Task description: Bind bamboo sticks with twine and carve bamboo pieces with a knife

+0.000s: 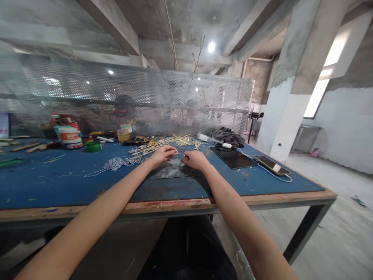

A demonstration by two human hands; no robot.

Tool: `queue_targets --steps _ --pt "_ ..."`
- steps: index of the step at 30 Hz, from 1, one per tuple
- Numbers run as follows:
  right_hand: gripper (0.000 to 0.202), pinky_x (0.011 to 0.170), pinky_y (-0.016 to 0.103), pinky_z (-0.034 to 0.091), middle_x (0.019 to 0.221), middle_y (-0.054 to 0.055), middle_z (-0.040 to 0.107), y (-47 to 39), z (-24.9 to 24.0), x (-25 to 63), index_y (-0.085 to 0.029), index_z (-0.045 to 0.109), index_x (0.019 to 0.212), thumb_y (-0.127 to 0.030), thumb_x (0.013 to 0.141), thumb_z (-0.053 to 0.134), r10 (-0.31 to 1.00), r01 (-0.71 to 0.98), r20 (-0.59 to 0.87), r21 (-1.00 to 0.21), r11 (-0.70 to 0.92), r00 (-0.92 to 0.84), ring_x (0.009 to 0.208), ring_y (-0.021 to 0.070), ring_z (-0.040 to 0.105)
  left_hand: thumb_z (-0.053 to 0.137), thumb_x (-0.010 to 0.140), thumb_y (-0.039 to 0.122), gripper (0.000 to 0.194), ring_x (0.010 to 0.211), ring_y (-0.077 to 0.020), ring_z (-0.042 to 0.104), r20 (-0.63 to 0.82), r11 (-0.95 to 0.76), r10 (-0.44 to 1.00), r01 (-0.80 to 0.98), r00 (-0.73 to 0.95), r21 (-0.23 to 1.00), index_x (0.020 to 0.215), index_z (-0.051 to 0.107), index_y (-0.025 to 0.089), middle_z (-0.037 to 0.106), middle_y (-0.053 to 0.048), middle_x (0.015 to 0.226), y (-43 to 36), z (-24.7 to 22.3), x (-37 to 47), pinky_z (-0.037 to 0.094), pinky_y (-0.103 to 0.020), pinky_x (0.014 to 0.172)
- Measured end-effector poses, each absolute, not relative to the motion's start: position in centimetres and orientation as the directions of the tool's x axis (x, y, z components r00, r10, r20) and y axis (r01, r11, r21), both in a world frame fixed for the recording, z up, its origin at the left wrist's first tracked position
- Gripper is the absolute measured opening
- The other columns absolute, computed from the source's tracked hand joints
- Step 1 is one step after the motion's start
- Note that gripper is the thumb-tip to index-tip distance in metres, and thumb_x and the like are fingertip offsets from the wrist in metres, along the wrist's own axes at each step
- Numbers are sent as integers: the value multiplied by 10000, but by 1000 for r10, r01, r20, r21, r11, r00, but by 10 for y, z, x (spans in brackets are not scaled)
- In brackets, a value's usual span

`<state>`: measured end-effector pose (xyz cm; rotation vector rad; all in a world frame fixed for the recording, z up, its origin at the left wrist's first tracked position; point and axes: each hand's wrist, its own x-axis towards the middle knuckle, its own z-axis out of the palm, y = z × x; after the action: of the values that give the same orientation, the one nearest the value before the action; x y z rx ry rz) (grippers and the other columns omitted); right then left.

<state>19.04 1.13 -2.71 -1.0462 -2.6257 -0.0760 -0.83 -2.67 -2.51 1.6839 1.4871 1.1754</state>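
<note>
Blue mat [64, 184] covers the table, with little scraps and marks on it. At the far left lies a flat green thing [11, 162], and behind it are some wooden sticks [28, 147]. Next comes a white tub [70, 132] with an orange band, and just beside it sits a round green thing [93, 146]. Then there is a messy bunch of blue and white string [116, 163], lying flat with a tail out to the left. Behind that stands a cup [123, 135] with something yellow in it.

In the middle, the left hand [162, 155] pinches a small pale bit [175, 153] with its fingertips, just above the mat. Below the hands lies a clear sheet [171, 171], thin and shiny. Behind them is a pile of pale strips [183, 139]. The right hand [196, 159] is near the left one, with its fingers curled closed. I can't tell what, if anything, is between them.

Further right are a dark grey cloth [230, 137], a small white case [226, 146], a flat black tablet [233, 157] and a phone [272, 165] with a white cord [274, 177] beside it.
</note>
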Motion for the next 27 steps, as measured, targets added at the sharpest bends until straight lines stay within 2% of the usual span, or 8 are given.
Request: queue_targets --steps 6,16,27 --pt "297 893 432 526 1219 85 610 9 -27 188 -185 602 1186 -361 949 575 691 720 262 22 693 -673 1046 213 616 607 934 308 200 740 -135 621 231 -282 959 610 163 740 1004 626 121 642 -29 897 -24 -27 -1 548 -298 669" --pt "309 875 424 534 1204 83 616 8 -27 187 -179 599 1190 -363 942 587 651 659 114 56 750 -750 1032 213 623 611 927 352 235 872 -182 646 255 -462 887 715 385 524 955 647 121 667 -41 934 -25 -30 2 541 -385 815" --pt "325 871 423 538 1228 87 602 3 -23 186 -184 585 1215 -361 943 586 630 632 45 41 774 -775 1038 215 619 594 938 357 245 931 -199 646 239 -524 850 714 469 464 984 648 123 670 -53 983 -29 -25 0 532 -416 861"
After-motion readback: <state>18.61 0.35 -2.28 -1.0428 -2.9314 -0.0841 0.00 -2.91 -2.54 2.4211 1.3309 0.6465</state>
